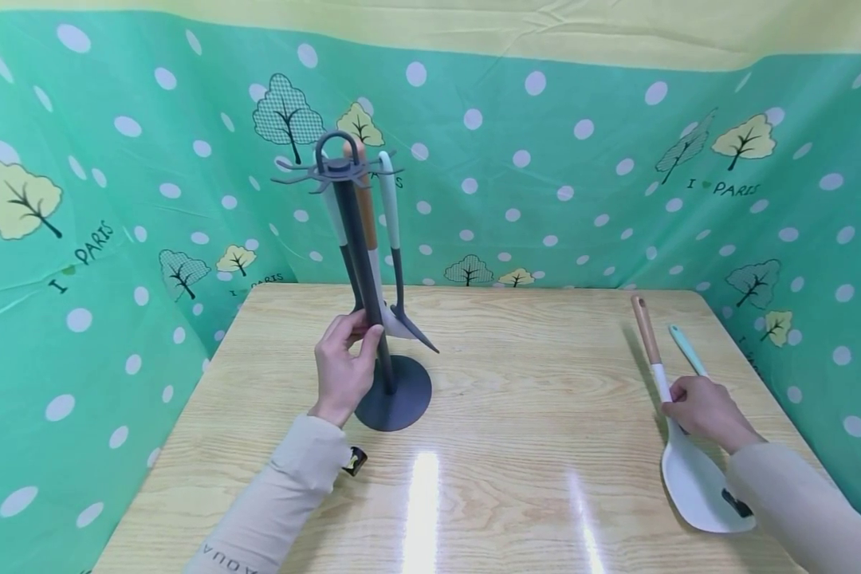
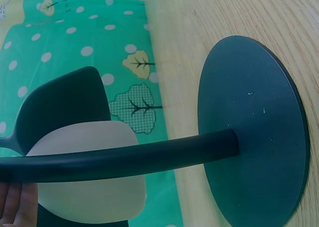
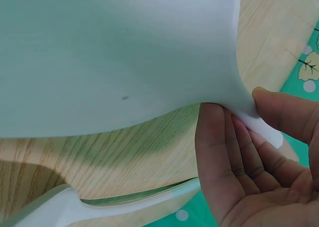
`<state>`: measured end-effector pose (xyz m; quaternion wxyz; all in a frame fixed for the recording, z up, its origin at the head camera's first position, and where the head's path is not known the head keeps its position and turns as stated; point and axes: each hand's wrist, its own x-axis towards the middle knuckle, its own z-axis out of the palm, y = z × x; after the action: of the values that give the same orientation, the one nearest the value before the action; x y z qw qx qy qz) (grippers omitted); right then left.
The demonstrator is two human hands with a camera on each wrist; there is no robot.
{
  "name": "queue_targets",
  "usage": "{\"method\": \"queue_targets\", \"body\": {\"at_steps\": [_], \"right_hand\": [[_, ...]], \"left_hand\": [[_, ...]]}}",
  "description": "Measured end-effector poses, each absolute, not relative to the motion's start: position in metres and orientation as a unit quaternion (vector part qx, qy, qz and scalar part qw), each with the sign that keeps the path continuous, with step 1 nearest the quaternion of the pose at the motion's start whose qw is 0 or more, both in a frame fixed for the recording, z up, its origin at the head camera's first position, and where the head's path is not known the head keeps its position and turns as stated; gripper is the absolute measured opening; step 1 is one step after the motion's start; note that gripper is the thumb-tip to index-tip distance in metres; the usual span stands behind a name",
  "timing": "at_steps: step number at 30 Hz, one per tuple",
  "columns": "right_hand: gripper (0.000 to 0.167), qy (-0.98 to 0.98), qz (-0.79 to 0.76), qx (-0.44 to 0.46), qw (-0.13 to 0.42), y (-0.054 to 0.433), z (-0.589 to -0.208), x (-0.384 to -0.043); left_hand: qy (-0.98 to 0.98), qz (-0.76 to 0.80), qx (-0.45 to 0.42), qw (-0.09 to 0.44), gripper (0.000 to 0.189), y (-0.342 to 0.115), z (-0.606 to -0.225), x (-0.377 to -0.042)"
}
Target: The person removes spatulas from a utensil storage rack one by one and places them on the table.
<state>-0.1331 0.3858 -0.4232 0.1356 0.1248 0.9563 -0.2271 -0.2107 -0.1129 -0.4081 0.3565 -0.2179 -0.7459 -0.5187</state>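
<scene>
In the head view my left hand (image 1: 346, 368) grips the pole of a dark utensil stand (image 1: 410, 392), thumb on its near side. Several utensils hang from the stand's top hooks, among them one with a wooden handle (image 1: 367, 211) and one with a mint handle (image 1: 391, 199). The left wrist view shows a white utensil head (image 2: 94, 202) behind the pole. At the right, my right hand (image 1: 710, 410) pinches the neck of a white spatula (image 3: 124, 62) with a wooden handle, thumb on one side and fingers on the other. Its broad head points towards me.
A second mint-handled utensil (image 1: 687, 349) lies beside the spatula, partly hidden by my right hand. The wooden table (image 1: 531, 383) reaches back to a green dotted cloth (image 1: 502, 183), which also hangs along both sides.
</scene>
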Motion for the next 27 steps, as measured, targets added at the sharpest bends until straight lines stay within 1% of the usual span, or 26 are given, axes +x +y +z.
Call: {"method": "queue_targets", "body": {"at_steps": [8, 22, 27], "right_hand": [[0.022, 0.95, -0.237, 0.138, 0.148, 0.3859, -0.4269, -0.1368], [0.021, 0.948, -0.241, 0.132, 0.158, 0.3847, -0.4266, -0.141], [0.024, 0.948, -0.237, 0.136, 0.164, 0.3856, -0.4297, -0.1436]], "left_hand": [[-0.747, -0.519, -0.214, 0.357, 0.018, -0.1129, -0.4084, -0.211], [-0.741, -0.524, -0.216, 0.361, 0.02, -0.1118, -0.4086, -0.2121], [-0.742, -0.518, -0.217, 0.367, 0.021, -0.1112, -0.4063, -0.2109]]}}
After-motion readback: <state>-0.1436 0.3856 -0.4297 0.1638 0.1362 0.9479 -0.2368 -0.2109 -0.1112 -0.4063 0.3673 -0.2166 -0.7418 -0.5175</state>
